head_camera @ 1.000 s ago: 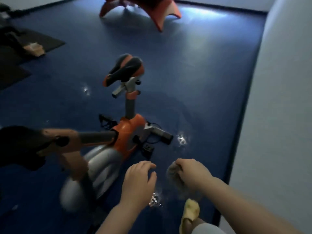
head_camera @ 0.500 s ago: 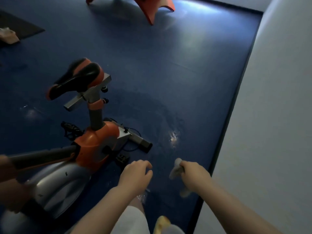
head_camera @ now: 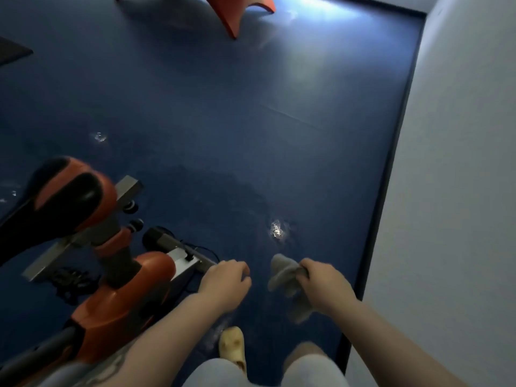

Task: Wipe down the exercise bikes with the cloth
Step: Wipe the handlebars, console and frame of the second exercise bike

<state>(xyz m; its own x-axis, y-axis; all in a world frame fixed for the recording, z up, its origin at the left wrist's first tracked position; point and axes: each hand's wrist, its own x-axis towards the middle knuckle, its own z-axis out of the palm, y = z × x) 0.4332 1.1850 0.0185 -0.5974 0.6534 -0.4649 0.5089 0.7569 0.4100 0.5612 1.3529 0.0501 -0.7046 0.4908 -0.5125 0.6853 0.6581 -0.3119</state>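
Note:
An orange and grey exercise bike (head_camera: 122,297) stands at the lower left on the blue floor, its black and orange saddle (head_camera: 64,199) at the left edge. A grey cloth (head_camera: 284,277) hangs from my right hand (head_camera: 325,286), which is closed around it, just right of the bike's rear end. My left hand (head_camera: 226,283) is curled into a loose fist with nothing visible in it, at the end of the bike's grey rear bar (head_camera: 178,247). Whether it touches the bar is unclear.
A white wall (head_camera: 452,191) with a dark skirting strip runs down the right side. An orange piece of equipment (head_camera: 237,15) stands at the top. Shiny wet spots (head_camera: 277,230) dot the floor. My yellow shoe (head_camera: 233,347) is below my hands.
The view has shifted right and closer, so the bike has slid to the lower left. Both hands stay low beside its rear end, the right still holding the cloth.

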